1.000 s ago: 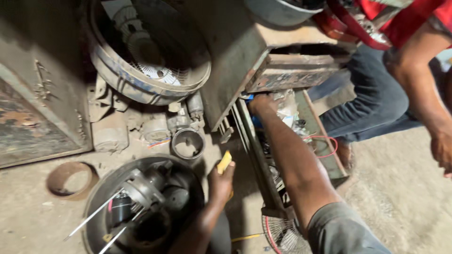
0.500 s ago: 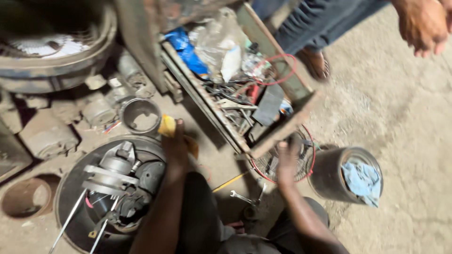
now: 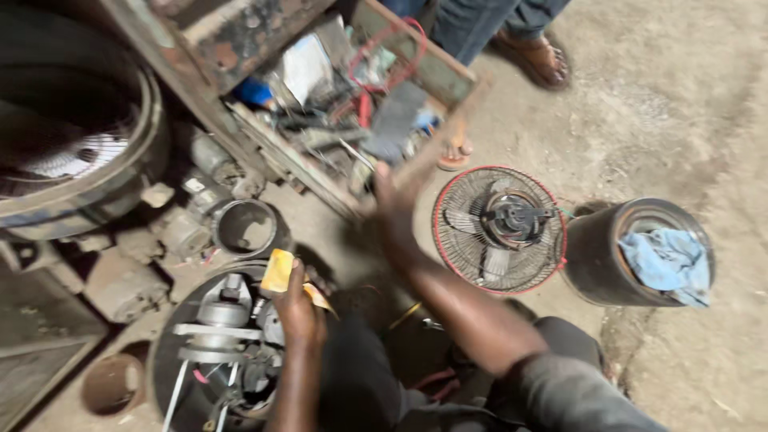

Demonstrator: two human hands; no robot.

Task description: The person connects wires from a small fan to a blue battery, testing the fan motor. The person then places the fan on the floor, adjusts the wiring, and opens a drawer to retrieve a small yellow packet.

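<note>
- A small folded yellow packet is held between the fingers of the left hand, just above a round dark metal motor housing.
- The right hand, blurred, is raised up and to the right of the housing, at the front edge of a rusty open metal drawer filled with tools and wires; its grip cannot be told.
- A red-rimmed wire fan guard is seen right of the housing, and beyond it a dark cylindrical tin with a blue cloth inside.

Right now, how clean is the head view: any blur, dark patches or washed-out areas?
Head view: motion blur smears the right hand and the cluttered drawer it reaches toward; the left hand holding a yellow piece is somewhat sharper. The small fan and the blue cloth in the dark canister read fairly clearly. The left side lies in heavy shadow; the concrete floor at right is brighter, without glare.
</note>
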